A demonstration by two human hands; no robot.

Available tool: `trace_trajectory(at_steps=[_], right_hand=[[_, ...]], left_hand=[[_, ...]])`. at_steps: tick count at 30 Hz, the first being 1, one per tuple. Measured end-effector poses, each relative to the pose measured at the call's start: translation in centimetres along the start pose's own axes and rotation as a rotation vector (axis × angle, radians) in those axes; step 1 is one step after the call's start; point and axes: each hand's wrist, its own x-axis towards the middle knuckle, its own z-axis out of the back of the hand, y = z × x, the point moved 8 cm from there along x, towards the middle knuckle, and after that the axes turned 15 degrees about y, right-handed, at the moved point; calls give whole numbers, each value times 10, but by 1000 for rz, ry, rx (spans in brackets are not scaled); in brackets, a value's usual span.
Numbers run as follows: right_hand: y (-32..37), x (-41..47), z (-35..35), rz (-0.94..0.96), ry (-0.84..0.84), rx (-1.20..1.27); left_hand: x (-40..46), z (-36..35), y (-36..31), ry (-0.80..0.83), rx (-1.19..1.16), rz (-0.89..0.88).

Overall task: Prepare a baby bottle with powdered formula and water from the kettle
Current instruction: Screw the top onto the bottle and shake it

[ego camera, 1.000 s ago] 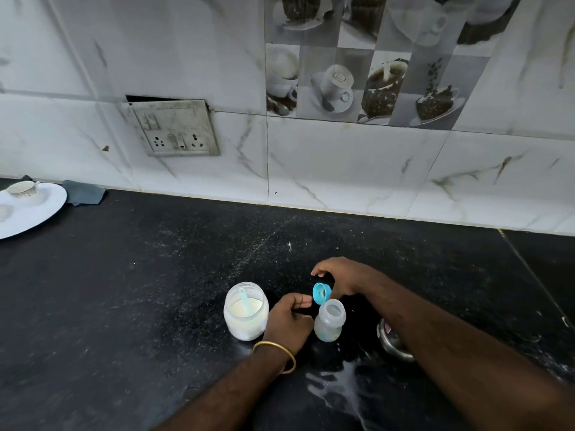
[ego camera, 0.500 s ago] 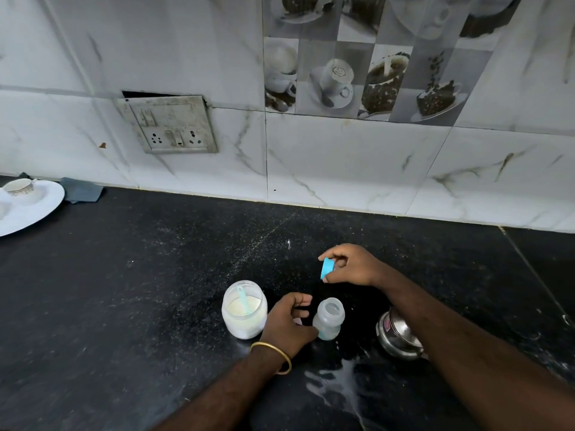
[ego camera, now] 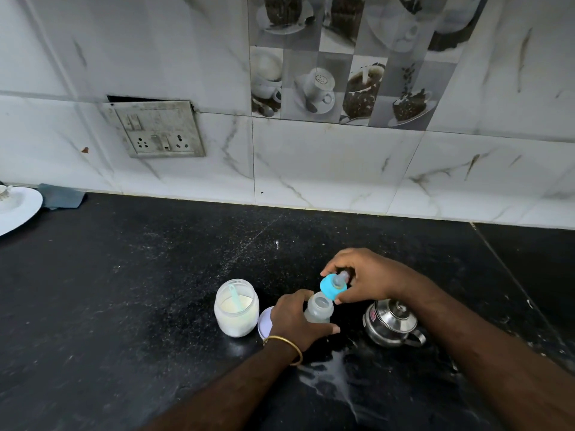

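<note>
A small clear baby bottle [ego camera: 319, 311] stands upright on the black counter, its mouth uncovered. My left hand [ego camera: 297, 318] is wrapped around its body. My right hand [ego camera: 367, 276] holds the blue nipple cap [ego camera: 333, 286] tilted just above and behind the bottle's mouth. To the left stands an open jar of white formula powder [ego camera: 236, 307] with a pale blue scoop [ego camera: 235, 297] stuck in it. A small steel kettle [ego camera: 391, 321] with its lid on sits to the right of the bottle.
The jar's white lid [ego camera: 264, 321] lies between jar and bottle. White spill marks [ego camera: 329, 377] streak the black counter [ego camera: 124, 290] in front. A white plate [ego camera: 15, 209] and grey cloth [ego camera: 62, 195] sit far left by the tiled wall. A socket panel [ego camera: 158, 130] is on the wall.
My right hand has brought the blue nipple cap down from behind to just over the bottle's mouth. My left hand has closed around the bottle. The view shifted, showing the kettle fully.
</note>
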Motion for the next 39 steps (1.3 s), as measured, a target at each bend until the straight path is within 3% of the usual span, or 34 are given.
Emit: trace_trajectory(at_steps=[21, 32, 39], right_hand=[[26, 13, -15, -44, 71, -204], [47, 7, 0, 26, 175, -292], [36, 8, 5, -184, 94, -499]], left_hand=[[11, 7, 5, 57, -90, 46], [19, 17, -10, 54, -222, -51], [17, 16, -17, 91, -238, -82]])
